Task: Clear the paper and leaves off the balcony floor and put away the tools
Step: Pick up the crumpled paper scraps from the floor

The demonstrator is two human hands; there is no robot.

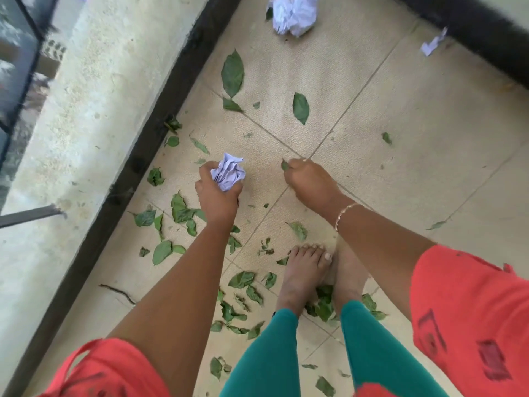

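My left hand (219, 197) grips a crumpled ball of pale paper (229, 173) just above the beige tiled floor (415, 156). My right hand (310, 181) reaches down to the tiles and pinches a small green leaf (285, 165) at its fingertips. A bigger crumpled paper (293, 14) lies at the far end of the floor, and a small paper scrap (433, 45) lies by the dark base at the upper right. Several green leaves are scattered over the tiles, among them a large leaf (232, 73) and a medium leaf (301, 107).
A dark strip (160, 133) runs along the floor's left side beneath a low concrete wall (94, 96). A thin twig (118, 292) lies near that strip. My bare feet (309, 273) stand among leaves in the middle of the tiles.
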